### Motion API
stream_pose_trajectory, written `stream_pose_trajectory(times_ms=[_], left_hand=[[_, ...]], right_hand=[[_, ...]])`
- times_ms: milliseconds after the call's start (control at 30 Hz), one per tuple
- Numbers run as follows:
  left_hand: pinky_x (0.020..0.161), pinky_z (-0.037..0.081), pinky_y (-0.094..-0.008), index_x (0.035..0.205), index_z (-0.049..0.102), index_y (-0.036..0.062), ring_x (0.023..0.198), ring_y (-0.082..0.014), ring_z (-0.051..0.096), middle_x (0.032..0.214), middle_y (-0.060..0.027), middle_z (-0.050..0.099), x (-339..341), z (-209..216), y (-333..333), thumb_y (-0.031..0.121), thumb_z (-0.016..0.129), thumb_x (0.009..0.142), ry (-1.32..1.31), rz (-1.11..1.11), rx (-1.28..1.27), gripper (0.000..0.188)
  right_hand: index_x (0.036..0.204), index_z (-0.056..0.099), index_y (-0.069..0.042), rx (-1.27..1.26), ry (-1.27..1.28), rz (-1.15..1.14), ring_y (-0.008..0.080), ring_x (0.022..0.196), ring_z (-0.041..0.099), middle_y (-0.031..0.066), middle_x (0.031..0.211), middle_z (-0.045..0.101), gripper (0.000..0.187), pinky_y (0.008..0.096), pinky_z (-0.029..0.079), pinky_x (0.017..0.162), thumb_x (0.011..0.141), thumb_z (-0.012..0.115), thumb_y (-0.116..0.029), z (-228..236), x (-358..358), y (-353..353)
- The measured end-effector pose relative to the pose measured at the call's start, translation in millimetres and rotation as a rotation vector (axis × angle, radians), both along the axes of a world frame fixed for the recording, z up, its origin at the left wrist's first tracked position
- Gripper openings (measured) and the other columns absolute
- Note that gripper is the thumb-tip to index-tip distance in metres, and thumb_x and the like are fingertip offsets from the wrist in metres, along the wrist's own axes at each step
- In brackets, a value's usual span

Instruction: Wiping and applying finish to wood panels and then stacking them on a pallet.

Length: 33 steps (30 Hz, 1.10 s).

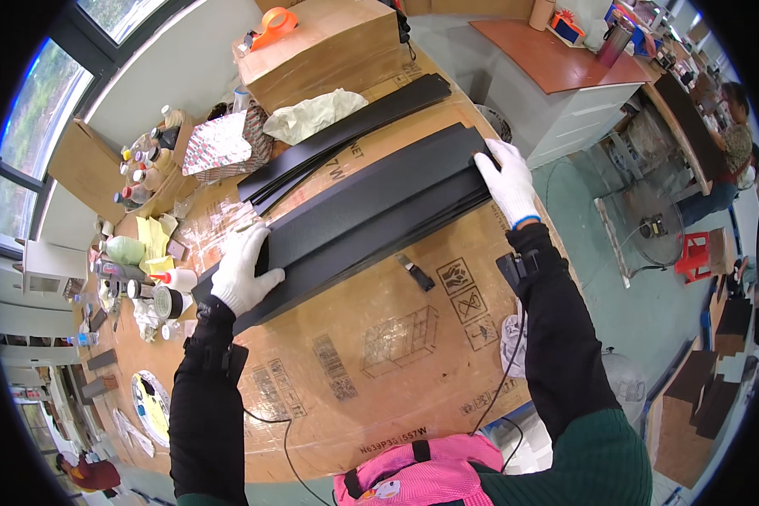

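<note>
A stack of long black boards (pixel 346 270) lies slantwise across the cardboard-covered table. On top of it sits a narrower black board (pixel 371 209). My left hand (pixel 246 268), in a white glove, grips this top board near its left end, thumb on the near side and fingers on the far side. Around the right end my right hand (pixel 509 181), also white-gloved, is closed with its fingertips at the board's corner. Just behind lie more black strips (pixel 346 131), loosely fanned. Close to the stack's front edge rests a small cutter-like tool with a dark end (pixel 416 273).
A large carton (pixel 320 55) with an orange tape dispenser (pixel 274 27) stands at the back. Bottles (pixel 150 173), a round tin (pixel 169 302) and a red-tipped glue bottle (pixel 175 278) crowd the left side. A crumpled white cloth (pixel 513 346) lies by the right edge. People work farther right.
</note>
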<state>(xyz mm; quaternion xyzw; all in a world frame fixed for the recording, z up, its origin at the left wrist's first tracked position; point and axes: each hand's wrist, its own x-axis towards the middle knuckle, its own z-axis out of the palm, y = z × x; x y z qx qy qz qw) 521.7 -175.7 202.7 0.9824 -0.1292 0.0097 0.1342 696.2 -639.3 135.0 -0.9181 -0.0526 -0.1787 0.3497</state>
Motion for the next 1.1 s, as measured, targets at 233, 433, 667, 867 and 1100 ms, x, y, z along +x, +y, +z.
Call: stream_pose_trajectory(times_ms=[233,433,667,867,1100], left_hand=[[0.124,0.024,-0.0535,0.143,0.047,-0.0016,0.148,-0.0463,0.033,0.155,-0.0264,0.043,-44,-8,-14,0.022,0.083,0.078,0.011,0.013,0.076,0.078],[0.122,0.027,-0.0468,0.151,0.043,-0.0025,0.148,-0.0390,0.037,0.158,-0.0252,0.039,-107,-41,-9,0.021,0.071,0.095,-0.539,0.760,-0.187,0.067],[0.118,0.033,-0.0339,0.156,0.038,-0.0005,0.141,-0.0240,0.046,0.156,-0.0164,0.046,-136,-96,66,0.035,0.046,0.111,-0.350,1.131,-0.931,0.058],[0.111,0.040,-0.0348,0.152,0.045,0.0066,0.134,-0.0238,0.051,0.147,-0.0110,0.055,-137,-100,62,0.035,0.051,0.107,-0.160,0.987,-1.081,0.054],[0.107,0.042,-0.0527,0.141,0.053,0.0123,0.128,-0.0301,0.054,0.141,-0.0083,0.058,-144,-126,65,0.070,0.043,0.099,-0.059,1.078,-2.225,0.072]], right_hand=[[0.121,0.070,-0.004,0.136,0.119,-0.071,0.0341,0.122,0.061,0.0185,0.130,0.065,0.040,0.0418,0.046,0.106,0.093,0.070,-0.032,-2,-20,-1],[0.141,0.056,0.002,0.119,0.127,-0.063,0.0393,0.132,0.055,0.0280,0.141,0.058,0.070,0.0418,0.041,0.112,0.097,0.062,-0.052,-11,12,-8],[0.140,0.057,0.007,0.386,0.243,0.224,0.0264,0.135,0.055,0.0198,0.143,0.061,0.053,0.0330,0.038,0.114,0.102,0.057,-0.030,-19,24,-7],[0.150,0.047,0.004,0.630,0.423,0.291,0.0254,0.146,0.042,0.0177,0.155,0.050,0.062,0.0359,0.027,0.121,0.106,0.049,-0.040,-23,35,-38],[0.147,0.051,0.000,0.769,0.441,0.033,0.0301,0.127,0.056,0.0162,0.143,0.059,0.068,0.0448,0.040,0.110,0.107,0.040,-0.054,-99,31,-85]])
